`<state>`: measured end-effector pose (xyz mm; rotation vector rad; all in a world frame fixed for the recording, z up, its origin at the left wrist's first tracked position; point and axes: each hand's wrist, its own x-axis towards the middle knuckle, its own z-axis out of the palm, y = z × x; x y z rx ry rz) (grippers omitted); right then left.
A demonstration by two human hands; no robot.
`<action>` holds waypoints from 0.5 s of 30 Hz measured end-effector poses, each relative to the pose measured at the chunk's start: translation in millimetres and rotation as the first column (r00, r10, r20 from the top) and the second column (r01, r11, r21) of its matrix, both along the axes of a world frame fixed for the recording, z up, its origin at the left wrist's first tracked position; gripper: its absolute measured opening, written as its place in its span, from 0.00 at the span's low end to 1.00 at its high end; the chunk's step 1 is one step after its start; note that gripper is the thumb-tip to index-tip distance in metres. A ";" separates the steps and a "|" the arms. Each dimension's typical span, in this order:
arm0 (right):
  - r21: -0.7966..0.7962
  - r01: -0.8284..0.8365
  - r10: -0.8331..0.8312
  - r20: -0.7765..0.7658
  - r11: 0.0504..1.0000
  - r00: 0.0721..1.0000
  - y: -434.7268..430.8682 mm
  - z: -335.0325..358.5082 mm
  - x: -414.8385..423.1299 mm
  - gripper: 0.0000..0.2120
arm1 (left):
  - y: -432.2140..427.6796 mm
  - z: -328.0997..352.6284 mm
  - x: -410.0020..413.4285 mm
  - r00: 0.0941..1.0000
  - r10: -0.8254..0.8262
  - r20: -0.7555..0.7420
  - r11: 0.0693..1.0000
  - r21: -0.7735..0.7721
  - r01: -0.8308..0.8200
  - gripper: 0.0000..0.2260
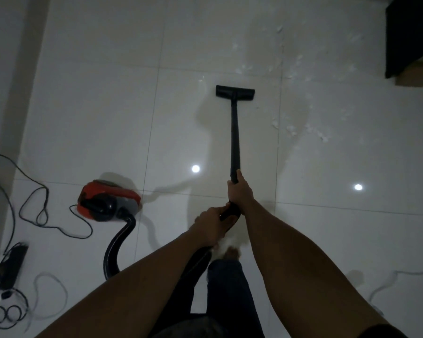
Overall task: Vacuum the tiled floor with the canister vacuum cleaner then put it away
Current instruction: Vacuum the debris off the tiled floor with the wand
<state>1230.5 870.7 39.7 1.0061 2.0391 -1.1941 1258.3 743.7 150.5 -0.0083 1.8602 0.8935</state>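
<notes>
A red and grey canister vacuum (pixel 109 200) sits on the white tiled floor (pixel 103 98) at the left. Its black hose (pixel 119 242) curves down and then under my arms. The black wand (pixel 235 137) runs straight ahead to a flat black floor head (pixel 235 93) resting on the tiles. My right hand (pixel 238 191) is shut around the wand's lower end. My left hand (pixel 209 224) grips the handle just behind it, where the hose joins. White scraps of debris (pixel 293 129) lie scattered to the right of the wand and further ahead.
The vacuum's black power cord (pixel 38 211) loops over the floor at the left, near a power strip (pixel 10 267) and more cables. A wall (pixel 12 81) runs along the left. Dark furniture (pixel 410 32) and a cardboard box (pixel 415 74) stand top right. A white cable (pixel 386 284) lies bottom right.
</notes>
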 end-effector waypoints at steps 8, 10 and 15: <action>-0.028 0.041 -0.040 0.030 0.999 0.999 17.4 -0.3 -89.4 0.29 | 18.8 2.4 -84.3 0.998 0.051 0.022 0.998 0.023 -0.052 0.17; -0.023 0.045 -0.044 0.027 0.999 0.999 26.5 -1.2 -115.9 0.29 | 27.3 -2.1 -110.5 0.999 0.050 0.019 0.999 0.021 -0.050 0.18; -0.034 0.009 -0.009 0.014 0.999 1.000 53.9 -14.4 -192.5 0.30 | 55.2 -1.8 -185.8 0.996 0.077 0.035 0.997 0.026 -0.078 0.16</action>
